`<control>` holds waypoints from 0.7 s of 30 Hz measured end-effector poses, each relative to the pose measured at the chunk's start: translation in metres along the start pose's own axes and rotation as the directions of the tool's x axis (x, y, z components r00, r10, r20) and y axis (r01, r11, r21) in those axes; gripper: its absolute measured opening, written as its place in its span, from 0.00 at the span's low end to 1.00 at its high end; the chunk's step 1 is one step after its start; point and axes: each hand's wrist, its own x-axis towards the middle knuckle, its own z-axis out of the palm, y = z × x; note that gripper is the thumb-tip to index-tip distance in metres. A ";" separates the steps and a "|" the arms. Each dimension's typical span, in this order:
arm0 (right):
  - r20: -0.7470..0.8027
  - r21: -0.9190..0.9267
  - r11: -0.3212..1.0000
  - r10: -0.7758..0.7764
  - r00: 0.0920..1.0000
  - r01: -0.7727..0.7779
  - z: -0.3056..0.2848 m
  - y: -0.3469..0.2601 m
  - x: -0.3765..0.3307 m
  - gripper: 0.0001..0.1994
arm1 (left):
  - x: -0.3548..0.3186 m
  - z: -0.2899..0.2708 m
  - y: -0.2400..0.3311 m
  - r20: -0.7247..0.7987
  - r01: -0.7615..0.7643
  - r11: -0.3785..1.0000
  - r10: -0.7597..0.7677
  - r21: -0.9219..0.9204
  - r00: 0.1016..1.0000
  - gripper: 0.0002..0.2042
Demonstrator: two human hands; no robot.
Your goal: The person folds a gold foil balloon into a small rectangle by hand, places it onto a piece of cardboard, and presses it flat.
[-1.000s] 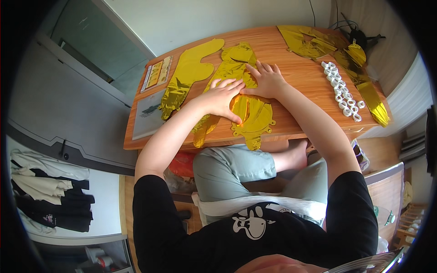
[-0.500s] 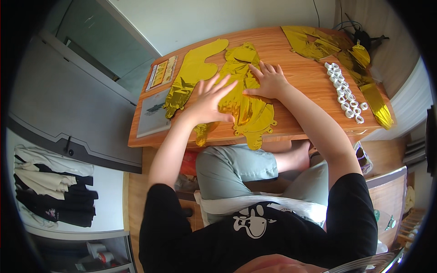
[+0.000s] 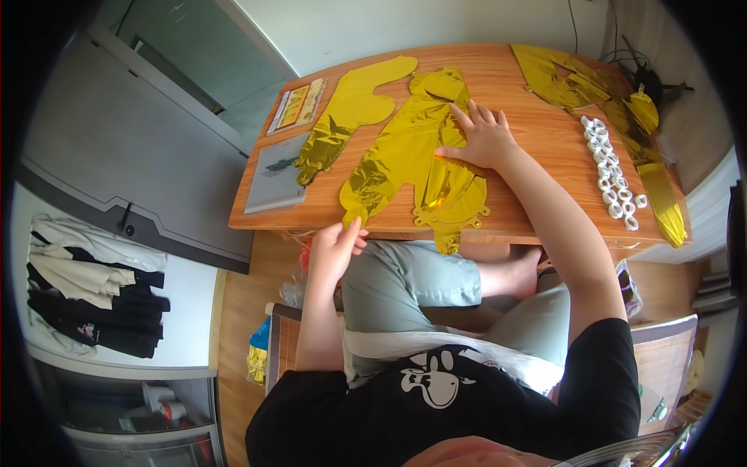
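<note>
A flat, uninflated gold foil balloon [image 3: 401,144] lies on the wooden table in front of me, creased, with small tabs along its near edge. My left hand [image 3: 334,249] is at the table's front edge, thumb and fingers pinching the balloon's near left tip. Fingers spread, my right hand [image 3: 484,142] rests on the balloon's right side and holds nothing. To the left of it is a second gold foil piece [image 3: 350,101], smooth at its far end and crumpled at the near one.
More gold foil [image 3: 548,78] stretches along the table's right side. Several small white rolls [image 3: 611,171] stand in rows near it. At the left are a printed card [image 3: 297,107] and a clear plastic bag [image 3: 274,187]. Black cables [image 3: 646,78] lie in the far right corner.
My left hand has come down from above the balloon to its near left tip and pinched it. That part of the balloon now lies flatter and spread out. My right hand stays on the foil.
</note>
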 end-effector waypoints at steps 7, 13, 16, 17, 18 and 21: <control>0.015 0.000 1.000 0.010 1.000 -0.010 -0.001 0.002 -0.002 0.59 | 0.012 0.023 0.059 -0.096 -0.567 0.779 0.607 0.265 0.789 0.09; 0.090 -0.046 0.999 -0.017 0.996 0.022 -0.003 0.000 0.005 0.60 | 0.032 0.063 0.121 0.503 -0.820 0.532 0.660 0.211 0.558 0.11; 0.166 -0.189 0.981 -0.015 0.986 0.047 0.006 0.012 0.015 0.58 | 0.044 0.082 0.125 0.642 -0.809 0.564 0.561 0.166 0.523 0.14; 0.178 -0.255 0.965 -0.013 0.984 0.059 0.014 0.019 0.019 0.58 | 0.049 0.085 0.134 0.763 -0.682 0.715 0.352 0.155 0.542 0.16; 0.086 -0.291 0.956 -0.007 0.996 0.032 0.033 0.041 0.026 0.54 | 0.064 0.095 0.132 0.809 -0.660 0.749 0.354 0.055 0.469 0.17; 0.152 -0.195 0.978 -0.041 0.988 0.071 0.015 0.009 0.023 0.47 | 0.105 0.078 0.108 0.726 -0.409 0.900 0.383 -0.154 0.571 0.19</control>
